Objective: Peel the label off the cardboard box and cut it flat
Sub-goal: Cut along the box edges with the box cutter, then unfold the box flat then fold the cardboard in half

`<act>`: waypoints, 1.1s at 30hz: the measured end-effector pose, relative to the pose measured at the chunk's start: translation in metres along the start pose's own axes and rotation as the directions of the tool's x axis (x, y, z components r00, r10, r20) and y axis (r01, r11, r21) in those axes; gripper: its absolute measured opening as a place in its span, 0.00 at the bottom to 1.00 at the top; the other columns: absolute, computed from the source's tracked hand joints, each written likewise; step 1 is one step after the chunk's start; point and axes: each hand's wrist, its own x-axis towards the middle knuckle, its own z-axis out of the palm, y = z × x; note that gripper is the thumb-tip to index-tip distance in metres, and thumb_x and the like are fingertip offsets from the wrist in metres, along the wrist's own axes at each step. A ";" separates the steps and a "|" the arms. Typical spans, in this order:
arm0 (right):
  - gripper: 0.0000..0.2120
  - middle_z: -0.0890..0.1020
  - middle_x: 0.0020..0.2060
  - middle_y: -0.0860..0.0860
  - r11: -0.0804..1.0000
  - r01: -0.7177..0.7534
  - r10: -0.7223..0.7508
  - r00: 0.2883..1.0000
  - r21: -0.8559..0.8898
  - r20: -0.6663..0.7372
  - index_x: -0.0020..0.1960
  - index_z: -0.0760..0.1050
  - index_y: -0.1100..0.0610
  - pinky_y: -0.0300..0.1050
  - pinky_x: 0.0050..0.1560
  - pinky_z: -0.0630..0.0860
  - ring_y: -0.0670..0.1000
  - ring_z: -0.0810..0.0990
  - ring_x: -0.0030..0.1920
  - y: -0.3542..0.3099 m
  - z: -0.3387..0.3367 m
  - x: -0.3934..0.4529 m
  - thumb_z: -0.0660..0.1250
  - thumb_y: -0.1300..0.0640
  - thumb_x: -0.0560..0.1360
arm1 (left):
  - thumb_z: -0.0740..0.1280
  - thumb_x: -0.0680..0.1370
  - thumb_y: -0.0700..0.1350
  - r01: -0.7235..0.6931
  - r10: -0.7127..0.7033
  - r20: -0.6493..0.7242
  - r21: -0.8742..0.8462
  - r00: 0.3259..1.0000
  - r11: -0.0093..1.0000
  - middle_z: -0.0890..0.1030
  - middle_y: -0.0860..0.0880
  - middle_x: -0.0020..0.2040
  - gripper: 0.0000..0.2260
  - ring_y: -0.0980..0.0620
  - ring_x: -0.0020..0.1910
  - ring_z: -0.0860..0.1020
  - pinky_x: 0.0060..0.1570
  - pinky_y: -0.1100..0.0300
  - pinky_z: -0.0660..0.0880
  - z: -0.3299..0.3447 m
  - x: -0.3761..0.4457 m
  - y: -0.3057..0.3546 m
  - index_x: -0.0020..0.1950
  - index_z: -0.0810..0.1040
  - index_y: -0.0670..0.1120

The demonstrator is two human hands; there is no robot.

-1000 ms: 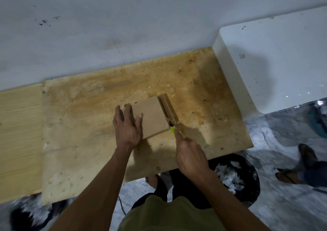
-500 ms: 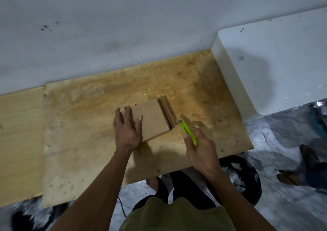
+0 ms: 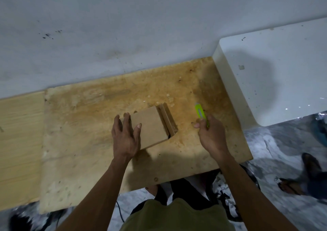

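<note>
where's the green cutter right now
In the head view, the green cutter is in the right hand, right of the cardboard box, clear of it.

The left hand (image 3: 126, 138) covers the near-left corner of the cardboard box (image 3: 150, 128). The right hand (image 3: 211, 135) hides the lower end of the green cutter (image 3: 200, 113) (whether its blade is out cannot be told). The foot (image 3: 299, 181) at right is blurred.
</note>
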 end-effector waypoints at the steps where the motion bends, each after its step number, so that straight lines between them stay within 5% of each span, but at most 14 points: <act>1: 0.13 0.82 0.40 0.45 1.000 0.016 -0.015 1.000 -0.011 0.018 0.57 0.77 0.57 0.43 0.41 0.72 0.48 0.79 0.39 0.002 0.003 0.004 0.55 0.58 0.82 | 0.57 0.82 0.60 -0.005 0.005 -0.002 0.003 1.000 1.000 0.51 0.42 0.81 0.29 0.35 0.77 0.55 0.73 0.38 0.61 0.000 0.000 0.000 0.80 0.57 0.51; 5: 0.17 0.83 0.50 0.50 1.000 0.001 0.002 0.990 -0.025 0.140 0.68 0.70 0.56 0.28 0.33 0.68 0.42 0.74 0.37 0.010 0.017 0.014 0.55 0.62 0.81 | 0.57 0.82 0.61 0.003 -0.003 0.005 0.007 1.000 1.000 0.51 0.42 0.81 0.29 0.35 0.78 0.55 0.73 0.38 0.61 0.001 0.001 0.000 0.81 0.56 0.52; 7: 0.19 0.74 0.55 0.50 0.998 -0.008 0.019 0.988 -0.067 0.155 0.71 0.69 0.55 0.23 0.39 0.66 0.45 0.73 0.45 0.016 0.027 0.019 0.57 0.61 0.81 | 0.57 0.82 0.61 0.001 -0.001 0.006 0.008 1.000 1.000 0.51 0.43 0.81 0.30 0.35 0.78 0.55 0.72 0.37 0.62 0.001 0.001 0.000 0.81 0.56 0.52; 10: 0.17 0.70 0.55 0.52 0.988 0.015 -0.001 0.996 -0.156 0.086 0.68 0.73 0.55 0.36 0.57 0.66 0.53 0.70 0.59 0.029 0.045 0.027 0.61 0.60 0.80 | 0.56 0.82 0.62 -0.011 0.011 0.000 0.009 1.000 1.000 0.51 0.42 0.81 0.30 0.34 0.77 0.56 0.71 0.36 0.63 0.001 0.001 0.001 0.80 0.56 0.51; 15: 0.07 0.78 0.40 0.50 0.994 -0.061 0.056 0.997 -0.096 -0.047 0.52 0.81 0.59 0.37 0.40 0.64 0.49 0.74 0.42 0.035 0.059 0.034 0.69 0.61 0.75 | 0.55 0.81 0.64 -0.007 0.007 -0.005 0.017 1.000 1.000 0.52 0.42 0.81 0.31 0.34 0.77 0.57 0.71 0.36 0.64 0.000 0.001 0.000 0.80 0.56 0.52; 21: 0.08 0.81 0.41 0.54 0.975 -0.102 0.095 0.994 -0.196 -0.046 0.50 0.79 0.57 0.44 0.38 0.66 0.58 0.79 0.44 0.041 0.070 0.039 0.71 0.53 0.75 | 0.55 0.80 0.64 0.008 -0.008 -0.004 0.014 1.000 1.000 0.52 0.42 0.81 0.31 0.36 0.76 0.58 0.71 0.37 0.64 0.000 0.001 0.002 0.80 0.57 0.52; 28: 0.15 0.76 0.55 0.56 0.932 0.069 -0.108 0.990 -0.357 -0.091 0.60 0.75 0.56 0.55 0.54 0.76 0.59 0.74 0.57 0.031 0.069 0.031 0.67 0.52 0.76 | 0.57 0.81 0.62 0.003 -0.003 0.002 -0.006 1.000 1.000 0.51 0.43 0.81 0.29 0.36 0.78 0.56 0.71 0.36 0.64 -0.002 0.000 0.001 0.80 0.56 0.54; 33: 0.16 0.74 0.64 0.51 0.916 0.362 -0.351 0.932 -0.173 0.091 0.67 0.73 0.53 0.45 0.61 0.69 0.50 0.71 0.64 -0.001 0.079 0.013 0.59 0.52 0.81 | 0.54 0.82 0.65 0.014 -0.013 0.010 -0.021 1.000 1.000 0.47 0.47 0.82 0.29 0.39 0.79 0.51 0.74 0.36 0.59 -0.004 -0.001 0.002 0.81 0.52 0.58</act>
